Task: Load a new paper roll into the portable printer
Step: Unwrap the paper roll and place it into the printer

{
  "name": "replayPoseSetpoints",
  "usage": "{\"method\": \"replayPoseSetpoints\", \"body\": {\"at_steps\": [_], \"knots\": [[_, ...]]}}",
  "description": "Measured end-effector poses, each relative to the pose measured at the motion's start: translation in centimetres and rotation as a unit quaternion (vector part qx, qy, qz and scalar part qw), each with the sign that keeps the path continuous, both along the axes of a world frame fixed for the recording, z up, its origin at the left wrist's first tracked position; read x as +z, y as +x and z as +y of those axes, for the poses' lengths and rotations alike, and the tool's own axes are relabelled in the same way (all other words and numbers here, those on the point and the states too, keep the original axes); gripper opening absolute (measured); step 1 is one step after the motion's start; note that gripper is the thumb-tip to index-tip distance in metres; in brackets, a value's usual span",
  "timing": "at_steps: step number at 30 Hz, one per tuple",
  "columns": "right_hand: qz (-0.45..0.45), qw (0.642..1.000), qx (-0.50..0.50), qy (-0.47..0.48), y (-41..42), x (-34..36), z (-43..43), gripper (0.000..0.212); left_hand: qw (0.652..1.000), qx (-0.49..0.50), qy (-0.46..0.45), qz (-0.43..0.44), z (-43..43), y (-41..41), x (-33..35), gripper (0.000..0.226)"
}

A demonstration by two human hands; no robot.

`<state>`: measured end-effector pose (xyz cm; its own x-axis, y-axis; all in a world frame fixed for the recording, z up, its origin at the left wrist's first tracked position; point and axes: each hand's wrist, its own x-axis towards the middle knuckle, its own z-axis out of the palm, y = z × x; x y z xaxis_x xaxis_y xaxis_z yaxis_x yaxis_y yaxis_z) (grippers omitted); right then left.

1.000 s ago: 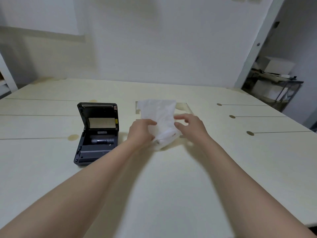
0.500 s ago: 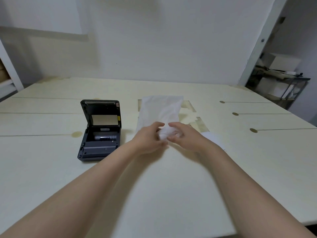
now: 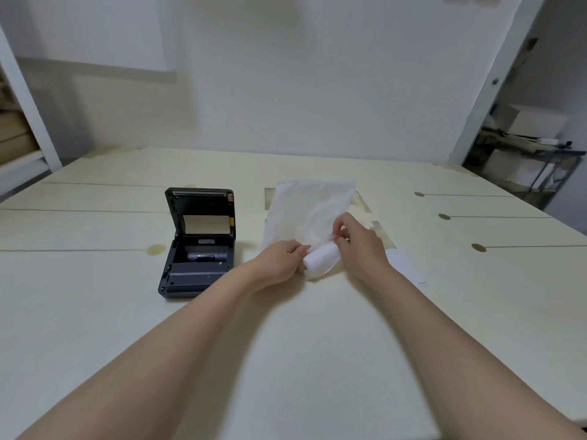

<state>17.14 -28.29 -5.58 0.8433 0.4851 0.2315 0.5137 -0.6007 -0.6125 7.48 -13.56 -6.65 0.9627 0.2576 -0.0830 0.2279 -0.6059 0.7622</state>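
A dark portable printer (image 3: 198, 249) lies on the cream table (image 3: 301, 360), left of centre, its lid standing open and the roll bay bare. To its right a white paper roll (image 3: 320, 260) lies partly out of a thin white plastic bag (image 3: 309, 211). My left hand (image 3: 279, 262) pinches the roll's left end. My right hand (image 3: 355, 241) pinches the edge of the bag just above the roll.
A flat white sheet (image 3: 406, 268) lies on the table under my right forearm. Dark round marks and thin seams run across the table at right. Shelves with boxes (image 3: 524, 144) stand past the table's right edge; more shelving (image 3: 16, 138) stands at far left.
The roll has come out of the bag and now shows between my hands. My right hand has shifted up to the bag's edge; the view has drifted slightly.
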Motion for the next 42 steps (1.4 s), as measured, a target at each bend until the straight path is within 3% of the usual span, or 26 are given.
{"method": "replayPoseSetpoints", "body": {"at_steps": [3, 6, 10, 14, 19, 22, 26, 30, 33, 35, 38, 40, 42], "knots": [[0.032, 0.993, 0.110, -0.001, -0.4, 0.0, -1.1, 0.041, 1.000, 0.001, -0.003, 0.009, 0.0, 0.3, -0.1, 0.045], [0.028, 0.978, 0.186, -0.089, -0.4, -0.4, -1.5, 0.044, 1.000, -0.004, -0.014, 0.000, -0.5, 0.5, -0.2, 0.046], [-0.059, 0.965, 0.140, -0.213, -0.6, -0.3, -0.9, 0.050, 0.998, 0.026, -0.062, -0.006, -1.1, 1.1, -0.4, 0.046], [-0.144, 0.953, 0.143, -0.225, -1.0, 0.1, -1.0, 0.045, 0.998, 0.011, -0.062, 0.025, -0.8, 1.2, -0.5, 0.047], [-0.260, 0.924, 0.192, -0.203, -1.3, 0.3, -1.1, 0.039, 0.993, 0.036, -0.107, 0.030, -0.2, 1.3, -0.6, 0.092], [-0.271, 0.916, 0.227, -0.191, -1.7, 0.0, -1.0, 0.040, 0.991, 0.046, -0.118, 0.035, -0.4, 1.2, -0.3, 0.094], [-0.286, 0.913, 0.245, -0.160, -1.9, 0.1, -1.3, 0.038, 0.989, 0.047, -0.135, 0.030, 0.3, 1.8, -1.7, 0.126], [-0.197, 0.955, 0.215, -0.049, -2.8, -0.2, -1.3, 0.033, 0.990, 0.072, -0.120, -0.007, 0.0, 2.0, -1.5, 0.131], [-0.029, 0.985, 0.116, 0.124, -3.6, 0.0, -0.8, 0.040, 0.981, 0.089, -0.167, -0.042, -0.6, 0.7, -0.3, 0.120], [0.111, 0.966, 0.049, 0.227, -3.8, 0.6, -0.7, 0.040, 0.976, 0.088, -0.187, -0.073, -1.2, -0.3, 0.7, 0.090], [0.253, 0.918, -0.018, 0.304, -3.4, 1.4, -0.8, 0.038, 0.970, 0.084, -0.166, -0.158, -1.3, -1.5, 1.5, 0.055], [0.317, 0.891, -0.022, 0.324, -3.4, 1.7, -0.8, 0.045, 0.967, 0.053, -0.164, -0.190, -1.3, -2.3, 1.8, 0.052], [0.340, 0.886, -0.016, 0.316, -3.5, 1.8, -0.8, 0.049, 0.969, 0.021, -0.157, -0.191, -1.2, -3.1, 1.5, 0.060]]}}
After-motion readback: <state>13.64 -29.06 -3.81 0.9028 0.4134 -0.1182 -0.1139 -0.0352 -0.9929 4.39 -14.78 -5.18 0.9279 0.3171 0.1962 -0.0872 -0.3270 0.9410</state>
